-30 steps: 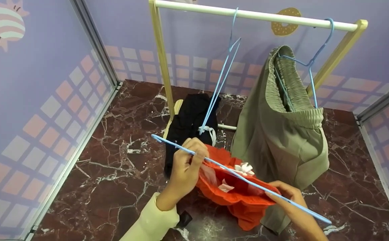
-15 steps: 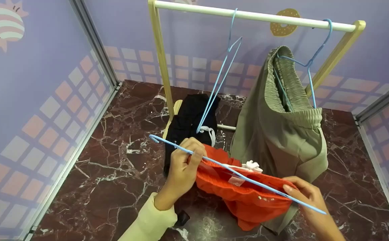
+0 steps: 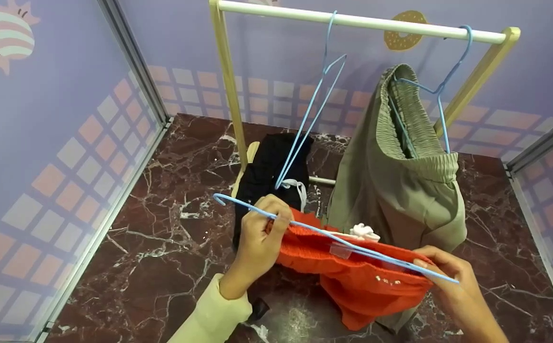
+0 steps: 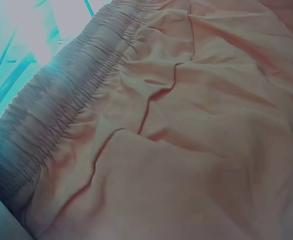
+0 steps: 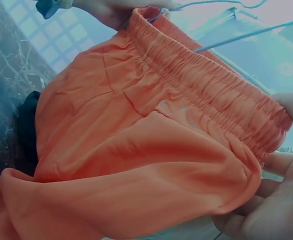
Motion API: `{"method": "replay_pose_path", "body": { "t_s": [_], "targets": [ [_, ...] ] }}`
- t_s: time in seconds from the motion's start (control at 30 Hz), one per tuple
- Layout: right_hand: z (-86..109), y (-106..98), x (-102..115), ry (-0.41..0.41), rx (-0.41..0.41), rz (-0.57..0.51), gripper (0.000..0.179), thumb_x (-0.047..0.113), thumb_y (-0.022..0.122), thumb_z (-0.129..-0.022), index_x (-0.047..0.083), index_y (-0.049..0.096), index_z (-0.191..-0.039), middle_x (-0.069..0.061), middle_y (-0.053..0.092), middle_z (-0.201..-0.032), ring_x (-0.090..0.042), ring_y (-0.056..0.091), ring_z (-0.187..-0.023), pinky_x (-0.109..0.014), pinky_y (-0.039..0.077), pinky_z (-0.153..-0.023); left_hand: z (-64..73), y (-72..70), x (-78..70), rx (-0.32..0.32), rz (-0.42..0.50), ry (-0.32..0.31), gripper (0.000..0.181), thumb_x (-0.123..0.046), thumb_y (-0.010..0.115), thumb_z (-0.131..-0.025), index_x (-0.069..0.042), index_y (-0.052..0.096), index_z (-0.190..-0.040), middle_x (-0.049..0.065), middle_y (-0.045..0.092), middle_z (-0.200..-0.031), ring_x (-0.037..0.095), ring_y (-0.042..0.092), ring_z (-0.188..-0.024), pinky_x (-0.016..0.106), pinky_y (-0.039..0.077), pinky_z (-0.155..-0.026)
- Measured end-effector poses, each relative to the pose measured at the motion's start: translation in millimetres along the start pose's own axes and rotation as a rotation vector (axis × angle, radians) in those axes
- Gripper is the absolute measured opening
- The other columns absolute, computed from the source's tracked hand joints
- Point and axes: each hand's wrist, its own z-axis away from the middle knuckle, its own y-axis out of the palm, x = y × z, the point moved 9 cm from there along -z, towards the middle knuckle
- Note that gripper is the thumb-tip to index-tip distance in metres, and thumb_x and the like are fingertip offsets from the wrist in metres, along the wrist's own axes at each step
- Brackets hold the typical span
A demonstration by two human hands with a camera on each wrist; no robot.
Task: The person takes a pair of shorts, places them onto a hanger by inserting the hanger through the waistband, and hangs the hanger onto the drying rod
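Red-orange elastic-waist shorts (image 3: 376, 295) hang between my two hands, waistband upward. My left hand (image 3: 263, 233) grips a light blue hanger (image 3: 321, 231) together with the waistband's left end. The hanger runs slantwise over the waist opening, its hook pointing left. At the waistband's other end, my right hand (image 3: 455, 271) pinches the fabric between thumb and fingers, beside the hanger's right end. A white bow-like tie (image 3: 365, 232) sits at the far side of the waist. Gathered waistband (image 4: 61, 100) and creased cloth fill the left wrist view. In the right wrist view the waistband (image 5: 201, 75) is stretched between both hands.
Behind stands a clothes rack with a white rail (image 3: 295, 15). From it hang olive trousers (image 3: 400, 190) on a blue hanger, and black trousers (image 3: 269, 166) with a white drawstring beneath another blue hanger (image 3: 312, 114). Patterned walls enclose the marble floor (image 3: 171, 267).
My right hand has moved right and up, drawing the waistband wider. The held hanger's right end has risen slightly and now lies along the waist opening. My left hand has barely moved.
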Motion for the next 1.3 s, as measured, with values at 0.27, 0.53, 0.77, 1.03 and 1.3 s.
{"method": "replay_pose_path", "body": {
  "t_s": [0.27,0.53,0.77,1.03,1.3],
  "targets": [
    [2.3,-9,8,0.015,-0.028,0.139,0.023,-0.017,0.042,-0.093,-0.019,0.056,-0.110,-0.010,0.068,-0.102,-0.014,0.067,-0.090,-0.025,0.055,-0.076,1.1,-1.2,3.6,0.011,-0.089,-0.060,0.021,-0.011,0.062,-0.092,-0.013,0.063,-0.071,0.000,0.056,-0.074,0.008,0.046,-0.067,0.025,0.038,-0.059],
    [1.3,-11,17,-0.015,0.003,0.083,0.027,-0.021,0.037,-0.092,-0.020,0.055,-0.112,-0.013,0.069,-0.105,-0.016,0.068,-0.095,-0.026,0.055,-0.080,-1.0,-0.4,3.0,0.009,-0.113,-0.051,0.018,-0.013,0.065,-0.090,-0.013,0.063,-0.072,-0.001,0.058,-0.074,0.008,0.051,-0.068,0.024,0.041,-0.061],
    [0.9,-18,19,0.079,-0.022,0.141,0.027,-0.015,0.040,-0.094,-0.015,0.058,-0.115,-0.006,0.071,-0.107,-0.013,0.069,-0.092,-0.027,0.057,-0.073,-2.7,1.1,2.0,0.023,-0.136,-0.050,0.019,-0.018,0.068,-0.089,-0.015,0.064,-0.070,-0.002,0.060,-0.073,0.007,0.053,-0.067,0.021,0.041,-0.059],
    [1.8,-26,15,0.134,-0.124,0.059,0.022,-0.013,0.041,-0.096,-0.015,0.059,-0.107,-0.011,0.070,-0.094,-0.015,0.068,-0.076,-0.029,0.057,-0.061,-3.6,3.5,-1.3,0.025,-0.214,-0.016,0.023,-0.025,0.070,-0.088,-0.016,0.062,-0.068,-0.004,0.060,-0.073,0.007,0.056,-0.068,0.015,0.039,-0.060],
    [1.8,-27,17,0.139,-0.178,0.123,0.014,-0.011,0.046,-0.095,-0.014,0.059,-0.097,-0.009,0.066,-0.087,-0.014,0.064,-0.070,-0.028,0.055,-0.056,-1.2,8.1,-4.1,0.023,-0.305,0.014,0.023,-0.028,0.072,-0.087,-0.019,0.063,-0.068,-0.007,0.060,-0.073,0.006,0.050,-0.063,0.017,0.035,-0.058]
  ]
}}
